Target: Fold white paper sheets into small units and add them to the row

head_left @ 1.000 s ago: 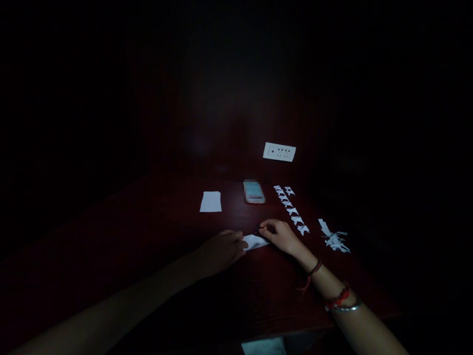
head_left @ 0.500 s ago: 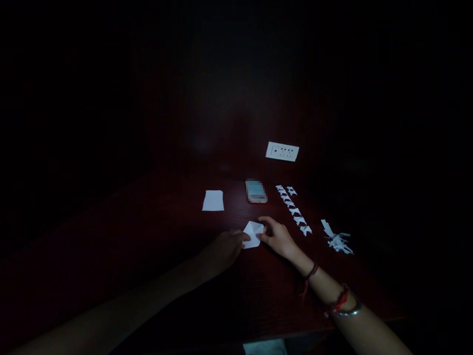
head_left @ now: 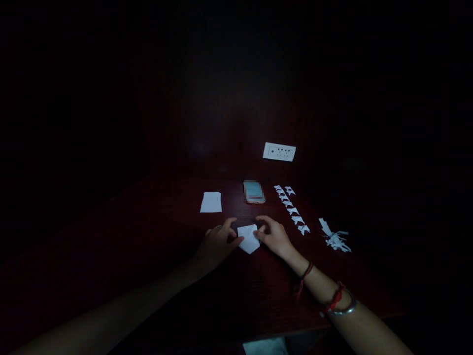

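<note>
A small folded white paper [head_left: 249, 238] lies on the dark red table [head_left: 155, 256], between my two hands. My left hand [head_left: 217, 243] touches its left edge, thumb and forefinger apart around the corner. My right hand [head_left: 274, 236] presses its right edge with curled fingers. Red threads and a metal bangle [head_left: 338, 303] sit on my right wrist. The scene is very dark.
Behind the hands lie a white paper square [head_left: 211, 202] and a phone [head_left: 253, 192]. A row of small folded paper shapes [head_left: 291, 209] runs to the right, with a pile of paper scraps [head_left: 334, 237] beyond. A white socket plate [head_left: 279, 151] is on the wall.
The paper went from a flat narrow strip to a wider pointed shape. Both hands shifted slightly, and my left hand's fingers spread around the paper's left corner.
</note>
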Motion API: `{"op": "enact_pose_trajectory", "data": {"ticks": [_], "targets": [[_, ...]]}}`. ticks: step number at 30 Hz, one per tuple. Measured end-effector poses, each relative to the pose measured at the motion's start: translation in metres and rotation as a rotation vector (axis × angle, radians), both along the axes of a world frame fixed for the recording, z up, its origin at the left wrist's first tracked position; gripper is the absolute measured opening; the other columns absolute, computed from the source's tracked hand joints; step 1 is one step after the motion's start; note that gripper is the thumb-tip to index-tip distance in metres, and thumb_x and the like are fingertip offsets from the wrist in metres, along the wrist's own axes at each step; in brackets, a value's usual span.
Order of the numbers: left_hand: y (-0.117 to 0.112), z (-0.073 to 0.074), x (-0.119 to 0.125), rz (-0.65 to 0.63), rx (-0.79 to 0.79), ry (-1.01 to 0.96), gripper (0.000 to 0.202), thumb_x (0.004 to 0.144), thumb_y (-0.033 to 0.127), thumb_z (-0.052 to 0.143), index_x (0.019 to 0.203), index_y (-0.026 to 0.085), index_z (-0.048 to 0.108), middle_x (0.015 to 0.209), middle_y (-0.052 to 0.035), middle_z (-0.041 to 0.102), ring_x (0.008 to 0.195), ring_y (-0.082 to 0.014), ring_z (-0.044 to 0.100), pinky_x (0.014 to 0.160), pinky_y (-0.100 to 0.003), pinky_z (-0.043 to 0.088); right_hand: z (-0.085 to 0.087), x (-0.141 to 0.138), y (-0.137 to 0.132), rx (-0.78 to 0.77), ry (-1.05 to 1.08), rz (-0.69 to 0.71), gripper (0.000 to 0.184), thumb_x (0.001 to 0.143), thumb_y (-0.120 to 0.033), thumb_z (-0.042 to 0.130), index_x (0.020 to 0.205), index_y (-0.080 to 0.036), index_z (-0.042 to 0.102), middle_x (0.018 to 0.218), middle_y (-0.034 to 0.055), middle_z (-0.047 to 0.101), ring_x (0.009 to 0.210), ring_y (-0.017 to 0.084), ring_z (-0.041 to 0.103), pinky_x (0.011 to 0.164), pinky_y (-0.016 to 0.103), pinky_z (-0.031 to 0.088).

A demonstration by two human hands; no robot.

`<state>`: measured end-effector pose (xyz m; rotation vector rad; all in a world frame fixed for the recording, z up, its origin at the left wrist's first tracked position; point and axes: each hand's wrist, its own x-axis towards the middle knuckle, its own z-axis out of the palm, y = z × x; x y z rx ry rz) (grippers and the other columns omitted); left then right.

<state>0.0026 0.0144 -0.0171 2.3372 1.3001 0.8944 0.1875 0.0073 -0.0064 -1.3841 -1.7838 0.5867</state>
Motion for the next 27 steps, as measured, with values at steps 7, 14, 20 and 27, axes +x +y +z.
{"op": "enact_pose_trajectory", "data": {"ticks": [7,14,20,27], "targets": [[-0.005,0.004,0.002,0.003,0.055,0.077,0.063,0.066,0.039,0.056,0.12,0.022,0.028,0.091,-0.002,0.055,0.086,-0.0224,0.05,0.075,-0.037,0.033,0.004,-0.002,-0.004,0.032,-0.015,0.007,0.033,0.068,-0.015,0.05,0.101,-0.015,0.05,0.053,-0.0045,0.054,0.048,0.008,0.049,0.054,0.019,0.04],[-0.007,0.002,0.004,0.055,0.039,0.179,0.064,0.069,0.036,0.054,0.124,0.021,0.024,0.093,-0.0026,0.054,0.09,-0.0235,0.046,0.075,-0.036,0.032,0.001,-0.007,-0.004,-0.094,0.103,0.055,0.032,0.071,-0.018,0.045,0.102,-0.015,0.047,0.049,-0.0048,0.054,0.039,0.007,0.05,0.042,0.017,0.04],[-0.013,0.007,0.01,0.038,0.082,0.156,0.064,0.07,0.027,0.054,0.125,0.024,0.021,0.087,-0.0003,0.054,0.083,-0.0203,0.048,0.074,-0.032,0.032,0.0,-0.009,-0.003,-0.175,0.182,0.055,0.033,0.071,-0.018,0.042,0.104,-0.014,0.044,0.049,-0.0039,0.056,0.037,0.008,0.051,0.038,0.017,0.042],[-0.017,0.01,0.012,0.027,0.143,0.182,0.068,0.071,0.024,0.054,0.128,0.025,0.016,0.088,-0.0001,0.053,0.086,-0.02,0.047,0.075,-0.032,0.031,-0.003,-0.007,-0.003,-0.129,0.127,0.102,0.031,0.071,-0.018,0.044,0.102,-0.015,0.047,0.053,-0.0024,0.058,0.039,0.008,0.051,0.04,0.017,0.042]]}}
